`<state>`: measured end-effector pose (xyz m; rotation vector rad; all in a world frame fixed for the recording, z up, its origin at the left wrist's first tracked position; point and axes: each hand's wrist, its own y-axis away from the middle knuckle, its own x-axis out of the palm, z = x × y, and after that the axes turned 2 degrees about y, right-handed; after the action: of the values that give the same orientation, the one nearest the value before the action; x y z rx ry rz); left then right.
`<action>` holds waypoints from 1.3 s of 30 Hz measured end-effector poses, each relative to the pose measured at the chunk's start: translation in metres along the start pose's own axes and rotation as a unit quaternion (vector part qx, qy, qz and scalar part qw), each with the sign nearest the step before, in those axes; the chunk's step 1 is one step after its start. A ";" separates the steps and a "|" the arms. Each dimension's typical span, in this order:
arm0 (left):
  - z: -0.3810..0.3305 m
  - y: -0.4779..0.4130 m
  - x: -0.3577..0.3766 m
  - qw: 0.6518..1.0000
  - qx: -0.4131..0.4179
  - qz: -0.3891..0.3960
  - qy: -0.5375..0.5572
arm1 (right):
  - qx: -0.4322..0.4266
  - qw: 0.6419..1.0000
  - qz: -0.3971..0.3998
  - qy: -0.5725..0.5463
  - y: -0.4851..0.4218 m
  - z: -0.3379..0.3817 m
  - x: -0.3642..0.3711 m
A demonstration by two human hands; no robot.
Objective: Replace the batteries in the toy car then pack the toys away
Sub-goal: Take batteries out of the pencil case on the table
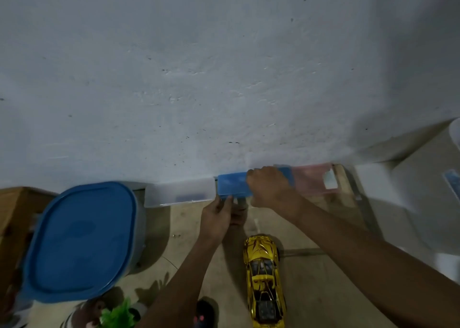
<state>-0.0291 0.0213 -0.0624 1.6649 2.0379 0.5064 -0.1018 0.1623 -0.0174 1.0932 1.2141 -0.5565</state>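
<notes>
While the gold toy car (pixel 263 280) lies near the blue case (pixel 231 184), on the person's side, the right hand (pixel 270 188) clasps the case's top and the left hand (pixel 219 214) pinches its front lip, probably fetching batteries; next, prise it open.

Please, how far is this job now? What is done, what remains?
Nothing looks done yet. In hand: the right hand grips the flat blue plastic case by the wall; the left hand is at its near edge. Left: the shiny gold toy car lies unpacked on the floor.
</notes>
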 end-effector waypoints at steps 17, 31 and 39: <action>0.016 -0.001 -0.003 0.993 0.003 -0.007 0.115 | 0.156 0.869 -0.370 -0.290 0.028 -0.028 0.027; 0.016 -0.005 -0.007 0.990 -0.037 0.009 0.134 | 0.008 0.992 -0.039 -0.123 0.023 -0.006 0.054; 0.017 -0.007 -0.005 0.988 -0.050 -0.007 0.145 | -0.019 0.984 -0.026 -0.178 0.014 -0.014 0.050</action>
<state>-0.0247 0.0149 -0.0803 1.5925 2.1822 0.8746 -0.0812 0.1906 -0.0587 0.8861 0.9390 -0.7325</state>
